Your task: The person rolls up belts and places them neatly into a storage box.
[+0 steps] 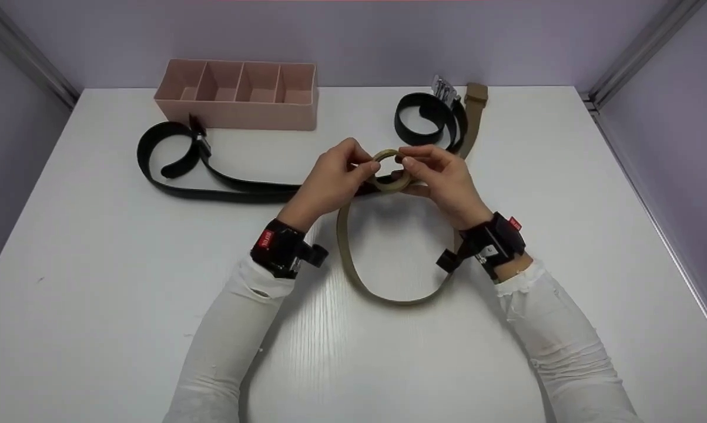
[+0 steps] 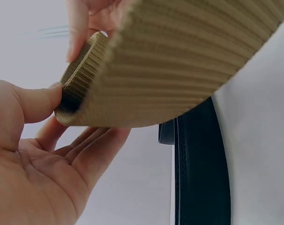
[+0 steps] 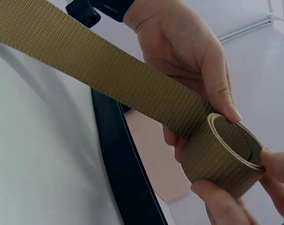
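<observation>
A tan ribbed webbing belt [image 1: 346,244] has one end rolled into a small coil [image 1: 392,186], held up between both hands. My left hand [image 1: 332,179] pinches the coil's left side between thumb and fingers; the left wrist view shows its thumb [image 2: 41,101] against the webbing. On the other side my right hand [image 1: 447,185] grips the coil, its thumb and fingers [image 3: 221,201] around the rolled layers in the right wrist view. From the coil the strap hangs in a wide loop toward me, and its far end carries a tan buckle [image 1: 477,93] at the back.
A black belt [image 1: 235,194] lies on the white table, its left end curled beside a metal buckle [image 1: 203,144]. Further right is another black coil [image 1: 409,135] with a silvery piece [image 1: 444,91]. A pink four-slot box [image 1: 235,114] stands at the back left.
</observation>
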`<state>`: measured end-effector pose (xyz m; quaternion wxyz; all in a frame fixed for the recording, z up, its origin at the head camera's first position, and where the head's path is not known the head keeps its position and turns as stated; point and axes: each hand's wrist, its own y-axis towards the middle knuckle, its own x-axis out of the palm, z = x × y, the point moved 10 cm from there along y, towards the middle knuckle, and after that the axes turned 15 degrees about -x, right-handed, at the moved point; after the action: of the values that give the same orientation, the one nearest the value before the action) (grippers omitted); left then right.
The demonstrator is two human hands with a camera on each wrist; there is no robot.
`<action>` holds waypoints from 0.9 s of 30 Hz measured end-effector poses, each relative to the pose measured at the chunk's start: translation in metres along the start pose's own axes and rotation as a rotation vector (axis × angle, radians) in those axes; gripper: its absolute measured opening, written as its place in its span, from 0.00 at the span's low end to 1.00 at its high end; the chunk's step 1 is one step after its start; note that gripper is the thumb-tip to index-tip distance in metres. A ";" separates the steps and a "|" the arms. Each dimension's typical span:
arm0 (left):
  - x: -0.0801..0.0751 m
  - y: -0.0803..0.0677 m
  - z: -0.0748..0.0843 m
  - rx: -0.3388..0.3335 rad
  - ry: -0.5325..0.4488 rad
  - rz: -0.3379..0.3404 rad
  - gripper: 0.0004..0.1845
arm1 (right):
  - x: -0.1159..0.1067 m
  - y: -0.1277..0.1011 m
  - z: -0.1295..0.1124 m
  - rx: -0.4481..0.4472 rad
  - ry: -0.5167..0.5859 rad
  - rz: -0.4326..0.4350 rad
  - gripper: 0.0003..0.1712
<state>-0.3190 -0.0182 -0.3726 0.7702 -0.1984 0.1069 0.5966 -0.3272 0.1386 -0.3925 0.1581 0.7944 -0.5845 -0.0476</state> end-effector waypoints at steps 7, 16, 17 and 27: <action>0.002 -0.001 0.000 0.034 0.127 0.002 0.08 | 0.010 0.001 -0.014 -0.061 -0.189 -0.169 0.18; 0.014 0.000 -0.003 0.008 0.172 -0.082 0.08 | 0.020 -0.004 -0.023 -0.040 -0.272 -0.282 0.18; 0.013 0.000 -0.003 0.002 0.160 -0.074 0.08 | 0.017 -0.003 -0.020 -0.037 -0.251 -0.261 0.18; -0.002 0.001 -0.003 -0.023 0.069 0.035 0.13 | -0.003 0.001 -0.003 -0.047 -0.094 -0.018 0.20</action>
<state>-0.3206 -0.0204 -0.3746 0.7532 -0.2258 0.1300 0.6040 -0.3284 0.1420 -0.3893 0.1486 0.7926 -0.5828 -0.0999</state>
